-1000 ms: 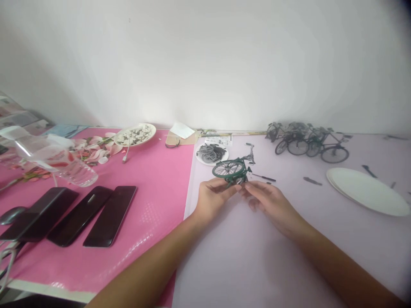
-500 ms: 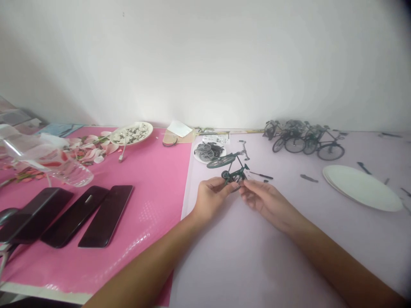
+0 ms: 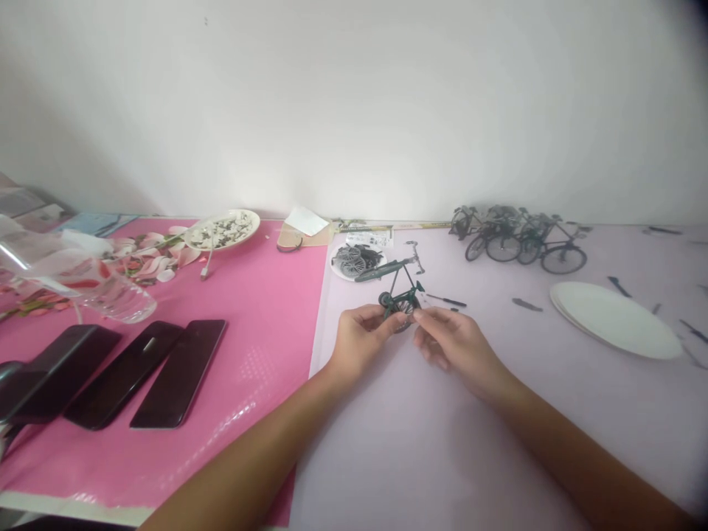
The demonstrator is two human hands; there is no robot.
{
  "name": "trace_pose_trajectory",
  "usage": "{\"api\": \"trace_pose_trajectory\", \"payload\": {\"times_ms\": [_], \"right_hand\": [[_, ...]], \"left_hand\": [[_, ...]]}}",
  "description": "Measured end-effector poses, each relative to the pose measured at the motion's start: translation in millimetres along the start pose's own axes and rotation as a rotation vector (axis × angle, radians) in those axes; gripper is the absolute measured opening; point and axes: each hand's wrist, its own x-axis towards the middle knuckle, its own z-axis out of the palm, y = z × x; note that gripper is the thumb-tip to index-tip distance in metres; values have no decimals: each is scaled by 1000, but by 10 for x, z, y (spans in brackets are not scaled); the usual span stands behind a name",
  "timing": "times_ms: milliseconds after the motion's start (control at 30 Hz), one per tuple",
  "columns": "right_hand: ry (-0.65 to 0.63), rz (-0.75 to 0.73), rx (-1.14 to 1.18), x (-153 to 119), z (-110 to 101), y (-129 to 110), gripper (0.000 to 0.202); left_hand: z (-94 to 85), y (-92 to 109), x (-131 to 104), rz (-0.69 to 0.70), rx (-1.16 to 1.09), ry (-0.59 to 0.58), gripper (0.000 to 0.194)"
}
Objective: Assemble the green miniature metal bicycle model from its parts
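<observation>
A dark green miniature bicycle [image 3: 405, 284] is held tilted above the lilac part of the table. My left hand [image 3: 365, 333] pinches it near the wheel closest to me, thumb against the spokes. On the other side of that wheel, my right hand [image 3: 450, 335] has thumb and forefinger pressed together at the bike's edge; whether a small part sits between them is hidden. Just behind the bike lies a white plate [image 3: 336, 270] with grey miniature wheels [image 3: 357, 259]. A thin black screwdriver-like tool [image 3: 447, 301] rests to the right.
Several finished-looking miniature bicycles [image 3: 517, 234] stand by the wall. White oval plates [image 3: 613, 321] and small dark parts [image 3: 526, 304] lie at right. On the pink surface are phones [image 3: 180, 372], a clear plastic bottle [image 3: 119, 291], petals [image 3: 158, 254] and a plate of pale bits [image 3: 251, 230].
The bicycle has turned slightly in my fingers, so its near wheel shows more of its spokes. Both hands keep their hold, and the view has shifted a little.
</observation>
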Motion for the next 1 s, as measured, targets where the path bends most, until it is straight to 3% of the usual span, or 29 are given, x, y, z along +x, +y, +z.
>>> {"api": "trace_pose_trajectory", "payload": {"times_ms": [100,267,467,767,1000], "right_hand": [[37,-41,-72,-4,-7,-3,46],[138,-123,-129,12,-25,12,46],[44,-101,-35,21,-20,44,47],[50,-109,46,34,-44,41,41],[74,-129,42,59,-69,83,45]], "left_hand": [[-4,-15,-4,12,17,12,53],[-17,-39,18,21,-75,-39,35],[-45,-57,62,9,-113,-36,39],[-68,-102,81,-12,-129,-75,42],[-93,-29,71,-20,-114,-118,44]]}}
